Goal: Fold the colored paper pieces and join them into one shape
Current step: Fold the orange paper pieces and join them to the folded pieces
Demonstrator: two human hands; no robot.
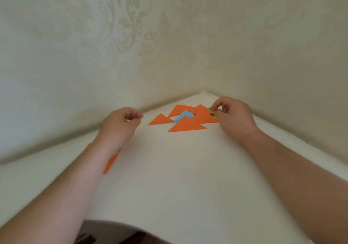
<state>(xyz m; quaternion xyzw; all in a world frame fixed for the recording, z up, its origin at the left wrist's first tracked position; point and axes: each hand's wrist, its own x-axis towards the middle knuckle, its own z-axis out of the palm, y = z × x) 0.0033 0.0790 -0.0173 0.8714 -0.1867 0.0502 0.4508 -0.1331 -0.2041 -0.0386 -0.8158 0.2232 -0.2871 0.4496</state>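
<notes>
Orange paper triangles (186, 126) lie in a loose overlapping pile near the far corner of the white tabletop (178, 168), where two pale patterned wallpapered walls (94, 46) meet. One small orange triangle (160, 120) sits apart at the pile's left edge. A light blue folded paper piece (183, 116) rests among the orange ones, partly covered by them. At the pile's right edge a green paper piece (212, 110) peeks out; the right hand (233, 118) has its fingers curled there, and its grip seems to pinch that green piece between thumb and forefinger, though the contact is small and hard to make out. The left hand (120, 124) hovers to the left of the pile, fingers loosely curled, its grip holding nothing. Another orange paper piece (111, 162) lies under the left forearm, mostly hidden.
</notes>
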